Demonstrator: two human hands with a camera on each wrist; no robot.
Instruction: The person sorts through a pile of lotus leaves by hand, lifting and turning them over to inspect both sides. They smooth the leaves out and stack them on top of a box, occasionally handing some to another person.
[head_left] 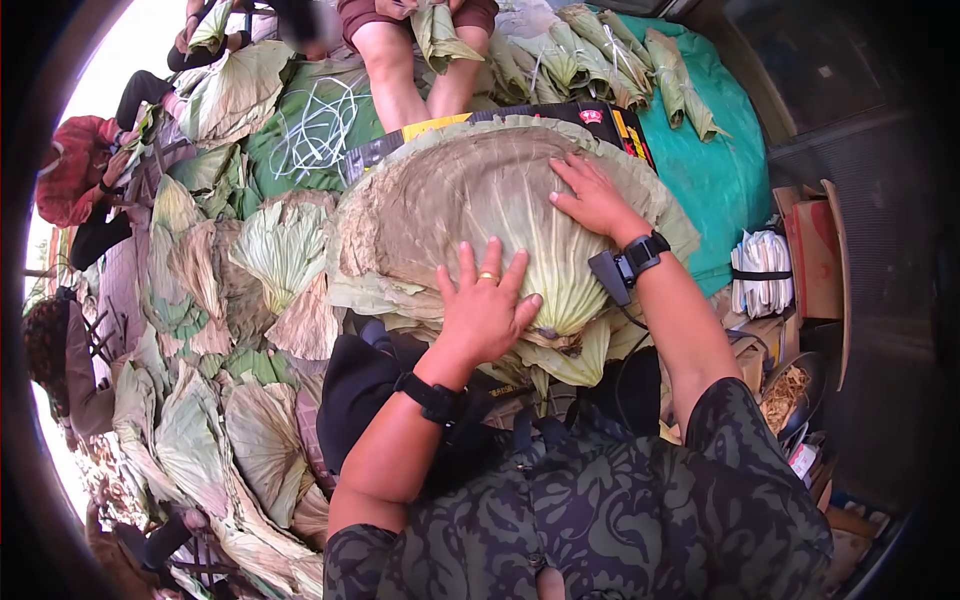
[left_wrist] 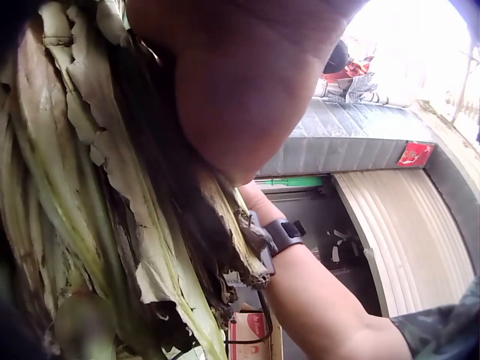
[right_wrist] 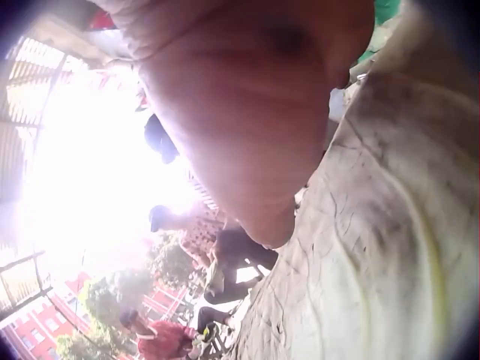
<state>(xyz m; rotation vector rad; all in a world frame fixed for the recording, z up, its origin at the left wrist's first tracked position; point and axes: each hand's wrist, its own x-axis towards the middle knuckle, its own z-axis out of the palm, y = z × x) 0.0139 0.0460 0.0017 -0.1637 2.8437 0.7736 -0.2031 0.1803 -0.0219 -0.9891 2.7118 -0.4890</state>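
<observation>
In the head view a thick stack of large dried leaves lies across the person's lap, pale ribs fanning up from the stem end. The left hand, a ring on one finger, rests on the stack's near side with fingers spread. Farther up on the right, the right hand lies on the top leaf, its fingers straight and thumb apart. Many layered leaf edges show beneath the left palm in the left wrist view. The right wrist view has the top leaf's ribbed surface close under the right hand.
Behind the stack is a printed cardboard box. Rolled leaf bundles lie on a green tarp. White straps are heaped at the back left, near more loose leaves. Opposite sits another person; cartons stand right.
</observation>
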